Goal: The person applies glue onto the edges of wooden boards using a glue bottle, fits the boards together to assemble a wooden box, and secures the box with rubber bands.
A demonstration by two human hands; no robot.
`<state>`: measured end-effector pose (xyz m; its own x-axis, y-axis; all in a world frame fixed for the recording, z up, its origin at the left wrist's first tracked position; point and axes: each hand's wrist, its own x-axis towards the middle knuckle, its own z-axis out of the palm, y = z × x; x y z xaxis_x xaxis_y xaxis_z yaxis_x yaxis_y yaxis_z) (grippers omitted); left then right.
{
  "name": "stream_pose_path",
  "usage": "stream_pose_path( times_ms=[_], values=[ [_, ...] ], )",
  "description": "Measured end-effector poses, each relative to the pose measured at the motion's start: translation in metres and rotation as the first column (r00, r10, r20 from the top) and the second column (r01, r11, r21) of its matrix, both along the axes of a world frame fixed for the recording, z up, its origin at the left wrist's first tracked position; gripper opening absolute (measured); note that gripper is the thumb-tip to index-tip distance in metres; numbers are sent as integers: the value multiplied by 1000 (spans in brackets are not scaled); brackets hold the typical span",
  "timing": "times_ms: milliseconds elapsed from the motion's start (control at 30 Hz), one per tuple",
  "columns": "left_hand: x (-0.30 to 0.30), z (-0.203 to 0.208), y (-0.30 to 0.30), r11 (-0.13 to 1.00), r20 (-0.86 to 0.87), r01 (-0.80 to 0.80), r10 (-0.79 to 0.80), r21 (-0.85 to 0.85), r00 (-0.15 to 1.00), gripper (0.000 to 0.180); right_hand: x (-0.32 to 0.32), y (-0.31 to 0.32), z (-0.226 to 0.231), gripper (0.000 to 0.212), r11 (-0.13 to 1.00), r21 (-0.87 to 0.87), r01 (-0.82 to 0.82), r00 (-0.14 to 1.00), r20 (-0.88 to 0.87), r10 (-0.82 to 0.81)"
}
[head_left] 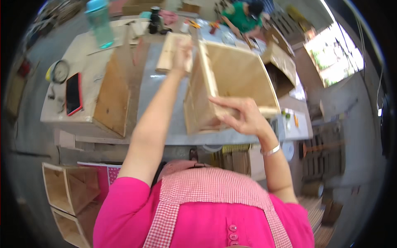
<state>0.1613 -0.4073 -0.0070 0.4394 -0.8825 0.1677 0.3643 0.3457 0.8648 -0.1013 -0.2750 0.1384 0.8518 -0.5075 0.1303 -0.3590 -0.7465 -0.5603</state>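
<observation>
An open-topped box of pale wood (197, 93) stands tilted in the view on the grey work table (155, 93). At its near left corner my right hand (244, 115) grips the rim, index finger along the edge and thumb lower on the outer side. My left hand (181, 56) reaches past the box's left side, over a flat light wooden board (166, 53) lying on the table. Motion smears its fingers, so whether it holds the board or only touches it is unclear.
Left, a large wooden box (111, 99) carries a red-edged phone (74, 94), a tape roll (60, 72) and a teal bottle (99, 27). A cardboard box (280, 60) stands right. Across the table sits a person in green (242, 18). Wooden boxes (70, 186) stack lower left.
</observation>
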Motion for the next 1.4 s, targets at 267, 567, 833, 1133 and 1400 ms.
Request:
stream_pose_path(
  times_ms=[267, 567, 833, 1133, 1400],
  values=[
    [0, -118, 178, 946, -500, 8, 164, 323, 850, 85, -19, -19, -38, 44, 981, -195, -4, 731, 669, 135],
    [-78, -172, 363, 759, -611, 23, 506, 651, 609, 77, -258, -115, -241, 34, 404, 143, 904, 313, 421, -851],
    [-172, -88, 290, 516, -399, 389, -96, 763, 912, 58, -296, -150, -396, 46, 524, -224, 822, 461, -279, -843],
    [-325, -47, 152, 357, -233, 555, -644, 751, 729, 66, -283, -132, -281, 21, 351, 845, 404, 709, -47, -704],
    [-378, -14, 101, 380, -565, 877, -670, 295, 481, 40, -266, -62, -189, 22, 818, 179, 547, 556, 654, -514]
  ],
)
